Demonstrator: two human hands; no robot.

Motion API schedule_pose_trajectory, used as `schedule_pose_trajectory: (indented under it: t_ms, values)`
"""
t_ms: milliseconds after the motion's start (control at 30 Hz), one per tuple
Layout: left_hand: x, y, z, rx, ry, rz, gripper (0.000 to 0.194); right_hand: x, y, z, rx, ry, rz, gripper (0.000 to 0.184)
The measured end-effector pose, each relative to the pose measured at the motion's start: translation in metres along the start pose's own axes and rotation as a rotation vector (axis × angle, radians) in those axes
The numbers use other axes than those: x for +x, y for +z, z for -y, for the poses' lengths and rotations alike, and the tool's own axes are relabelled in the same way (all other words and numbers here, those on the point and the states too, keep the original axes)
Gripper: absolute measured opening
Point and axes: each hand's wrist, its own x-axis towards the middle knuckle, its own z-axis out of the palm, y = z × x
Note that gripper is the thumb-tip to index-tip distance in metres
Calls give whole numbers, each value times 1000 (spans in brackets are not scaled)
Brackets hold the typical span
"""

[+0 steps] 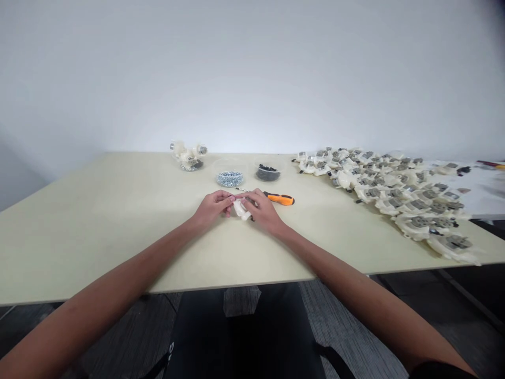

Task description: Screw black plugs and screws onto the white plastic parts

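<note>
We are bringing both hands together near the middle of a pale cream tabletop [118,221], with our forearms reaching in from the lower corners of the view. Our left hand [213,206] is pressing its fingertips onto the far end of a small white moulded plastic piece [242,211], and our right hand [262,211] is curling its fingers over the same piece from the other side. Neither hand is spreading; both are pinching the piece between them. It is sitting between our hands, tilted, with its near end poking out toward us. Our fingers are hiding most of it, and we cannot tell whether it is touching the table.

Just beyond our right hand, an orange-and-black-handled screwdriver [281,198] is lying on the table, with its thin steel shaft pointing left behind our fingers. Farther off, a clear round dish of tiny blue-grey fasteners [229,179] and a clear round dish of small black pieces [268,172] are sitting side by side. To their left, a glass container [189,166] is holding a few white-and-grey assembled parts. A large crowd of similar white-and-grey parts [379,192] is spreading across the right of the table, running up to a white sheet of paper [465,184].
</note>
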Motion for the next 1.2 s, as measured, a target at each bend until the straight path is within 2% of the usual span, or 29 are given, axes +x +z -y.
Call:
schedule_pose_trajectory:
  t_ms: [233,567,733,867,967,1033,1100,1200]
  values:
    - [0,-1,2,26,7,-13,34,-1,0,1,3,-14,-11,24]
    - [1,-5,4,62,13,66,32,-2,-1,6,-19,4,-7,25]
    - [3,-5,5,108,37,45,34,-4,-2,6,-60,-52,1,28]
    - [4,-6,6,143,34,41,34,0,-26,-2,-210,-120,-137,31]
    - [3,-7,5,165,14,41,34,4,-56,-15,-492,-60,-212,31]
    - [2,-7,3,175,14,50,34,5,-75,-25,-671,82,-153,35]
    - [2,-8,1,185,24,64,33,3,-89,-34,-778,211,-33,39]
    - [1,-8,0,194,37,75,33,0,-99,-43,-799,274,136,37]
